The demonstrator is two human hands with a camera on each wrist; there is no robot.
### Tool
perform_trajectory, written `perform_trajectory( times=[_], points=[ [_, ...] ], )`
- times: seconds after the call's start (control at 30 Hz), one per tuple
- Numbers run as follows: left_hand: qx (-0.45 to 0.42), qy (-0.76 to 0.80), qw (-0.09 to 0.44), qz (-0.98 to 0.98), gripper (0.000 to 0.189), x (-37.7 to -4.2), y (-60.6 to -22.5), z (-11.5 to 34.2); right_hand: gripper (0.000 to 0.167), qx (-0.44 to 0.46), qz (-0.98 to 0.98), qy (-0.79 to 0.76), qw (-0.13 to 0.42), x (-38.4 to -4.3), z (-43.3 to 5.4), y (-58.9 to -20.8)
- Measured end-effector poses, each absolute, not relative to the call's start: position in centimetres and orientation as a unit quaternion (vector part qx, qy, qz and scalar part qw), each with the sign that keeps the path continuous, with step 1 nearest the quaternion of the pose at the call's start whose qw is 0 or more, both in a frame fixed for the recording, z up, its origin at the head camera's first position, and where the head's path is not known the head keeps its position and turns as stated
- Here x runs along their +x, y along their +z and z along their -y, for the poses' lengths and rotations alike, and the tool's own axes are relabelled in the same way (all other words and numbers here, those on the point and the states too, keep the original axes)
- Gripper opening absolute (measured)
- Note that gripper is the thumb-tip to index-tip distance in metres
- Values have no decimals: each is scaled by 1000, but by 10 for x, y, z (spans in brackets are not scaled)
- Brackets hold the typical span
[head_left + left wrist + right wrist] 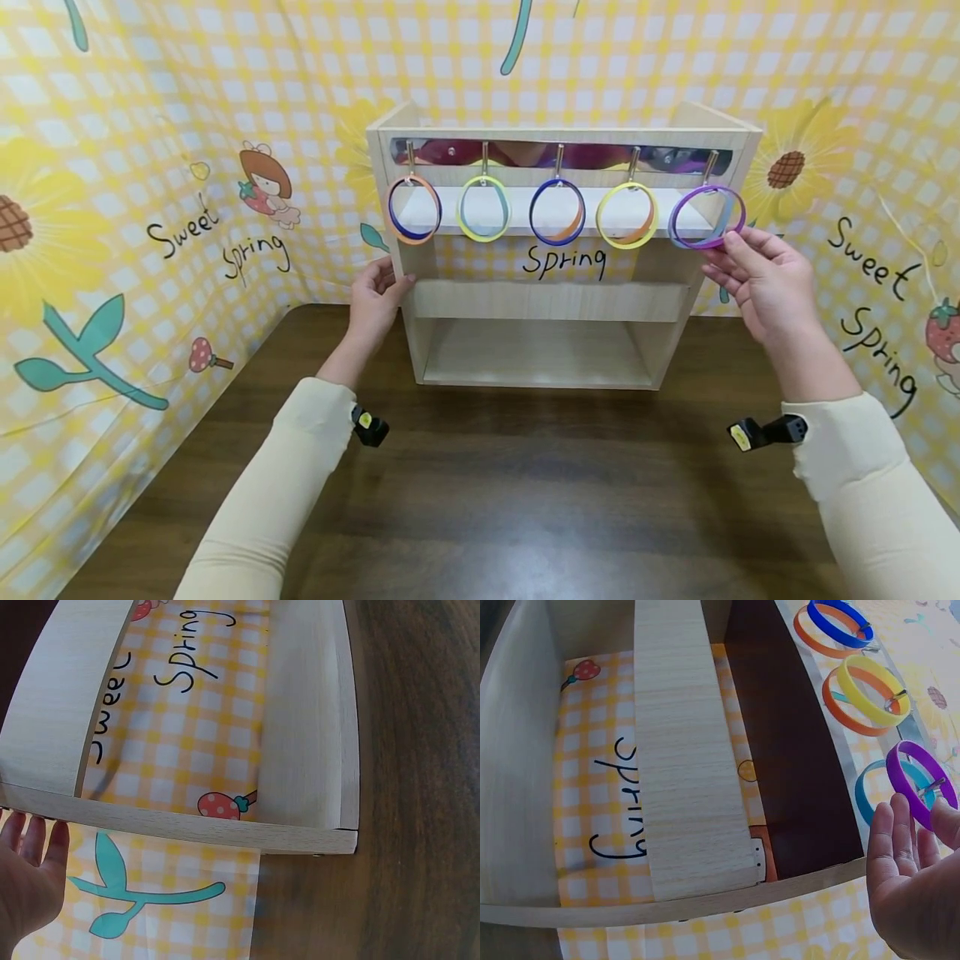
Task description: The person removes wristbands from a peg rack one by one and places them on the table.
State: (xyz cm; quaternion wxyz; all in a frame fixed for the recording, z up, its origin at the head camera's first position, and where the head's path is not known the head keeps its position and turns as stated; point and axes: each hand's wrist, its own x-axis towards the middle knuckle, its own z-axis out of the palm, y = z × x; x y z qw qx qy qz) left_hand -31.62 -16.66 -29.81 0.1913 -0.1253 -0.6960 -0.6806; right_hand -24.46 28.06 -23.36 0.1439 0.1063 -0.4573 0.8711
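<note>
A pale wooden shelf unit [551, 301] stands ahead, with a shiny metal hook rail [521, 155] across its top. My right hand [776, 279] pinches the lower edge of a purple wristband [897, 772] on the rightmost hook, thumb in front and fingers under it. Behind that band, a light blue wristband [863, 796] shares the hook. With straight fingers, my left hand [375, 304] touches the outer left side of the unit. On the other hooks hang paired bands, among them a yellow one [627, 244], a dark blue one [533, 211] and a yellow-green one [461, 212].
An orange band [391, 218] hangs with a blue one on the leftmost hook. The unit stands on a dark wooden table [525, 483]. Yellow checked cloth [315, 75] with printed flowers and lettering surrounds it at the back and sides. Below is a lower compartment [536, 354].
</note>
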Motion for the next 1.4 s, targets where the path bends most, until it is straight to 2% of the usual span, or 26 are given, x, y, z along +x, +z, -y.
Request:
perform_trajectory(
  times=[0.67, 0.87, 1.13, 1.4],
  points=[
    [-130, -670, 192, 705, 40, -315, -297, 167, 10, 122, 396, 899, 143, -231, -275, -214],
    [-133, -670, 191, 705, 39, -316, -298, 167, 16, 132, 412, 893, 123, -220, -268, -215],
    [-131, -671, 193, 704, 37, -317, -297, 169, 9, 187, 414, 887, 82, -209, -248, -235],
    [-139, -668, 190, 705, 39, -314, -297, 168, 12, 196, 467, 861, 51, -202, -224, -264]
  ],
)
